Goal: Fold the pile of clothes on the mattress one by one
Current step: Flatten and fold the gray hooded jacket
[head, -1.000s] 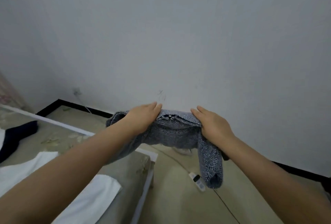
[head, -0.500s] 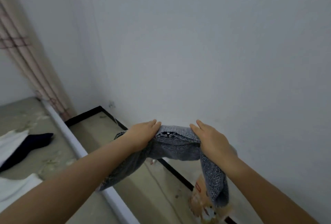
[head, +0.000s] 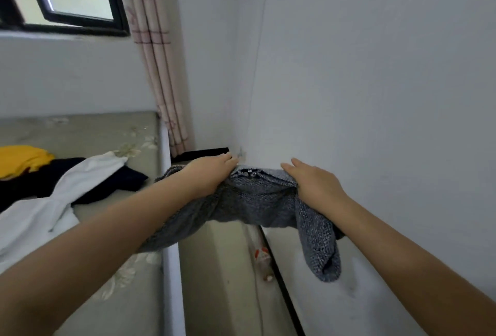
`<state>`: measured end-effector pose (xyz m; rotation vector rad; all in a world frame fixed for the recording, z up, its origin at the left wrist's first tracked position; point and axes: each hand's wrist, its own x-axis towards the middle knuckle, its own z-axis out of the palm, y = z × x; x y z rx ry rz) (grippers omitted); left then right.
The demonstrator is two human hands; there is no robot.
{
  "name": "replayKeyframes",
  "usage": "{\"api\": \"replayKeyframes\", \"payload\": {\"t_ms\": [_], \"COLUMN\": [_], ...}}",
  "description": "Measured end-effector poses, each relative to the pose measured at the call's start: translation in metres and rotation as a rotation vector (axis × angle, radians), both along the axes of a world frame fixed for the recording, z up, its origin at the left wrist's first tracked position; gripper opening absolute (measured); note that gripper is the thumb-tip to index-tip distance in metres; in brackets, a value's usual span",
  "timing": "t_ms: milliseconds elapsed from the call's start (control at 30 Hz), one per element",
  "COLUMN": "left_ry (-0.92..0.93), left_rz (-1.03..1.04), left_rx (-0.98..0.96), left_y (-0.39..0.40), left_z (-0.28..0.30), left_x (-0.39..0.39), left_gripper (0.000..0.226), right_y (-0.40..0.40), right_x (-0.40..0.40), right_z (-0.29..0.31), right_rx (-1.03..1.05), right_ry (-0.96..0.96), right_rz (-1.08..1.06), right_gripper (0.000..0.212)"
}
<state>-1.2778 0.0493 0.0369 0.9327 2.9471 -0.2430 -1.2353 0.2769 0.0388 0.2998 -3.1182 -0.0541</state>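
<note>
Your left hand (head: 212,174) and right hand (head: 314,185) hold a grey knitted sweater (head: 257,201) in the air beyond the mattress's (head: 88,131) right edge, above the floor strip between mattress and wall (head: 375,94). The fingers of both hands lie over the garment's top edge, gripping it; one sleeve hangs below your right wrist, the other trails under your left forearm onto the mattress edge. On the mattress, left of the sweater, lie a white garment (head: 40,209), a dark navy garment (head: 107,185) and a yellow garment (head: 21,158).
</note>
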Motion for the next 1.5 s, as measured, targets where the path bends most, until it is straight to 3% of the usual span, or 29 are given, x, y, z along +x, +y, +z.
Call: {"api": "replayKeyframes", "payload": {"t_ms": [167,467,767,1000,1300,1500], "left_ry": [-0.022,0.01,0.004,-0.02,-0.209,-0.259], "left_rz": [0.195,0.489,0.861,0.89,0.853,0.852], "left_rx": [0.043,-0.052,-0.163,-0.168,-0.045,-0.094], "left_y": [-0.031,-0.106,-0.252,-0.39,-0.491,-0.556], "left_z": [-0.01,-0.029,-0.04,-0.059,-0.097,-0.129], "left_x": [-0.059,-0.223,-0.347,-0.478,-0.66,-0.792], "left_gripper": [0.072,0.071,0.063,0.057,0.058,0.06], "right_y": [-0.027,-0.11,-0.295,-0.436,-0.536,-0.595], "right_x": [-0.105,-0.341,-0.532,-0.665,-0.843,-0.963], "right_z": [-0.007,-0.04,-0.056,-0.074,-0.101,-0.139], "right_rx": [-0.011,-0.086,-0.217,-0.139,-0.111,-0.146], "right_ry": [0.023,-0.008,-0.014,-0.162,-0.292,-0.351], "right_rz": [0.221,0.58,0.921,0.955,0.893,0.858], "right_gripper": [0.069,0.071,0.074,0.074,0.076,0.072]}}
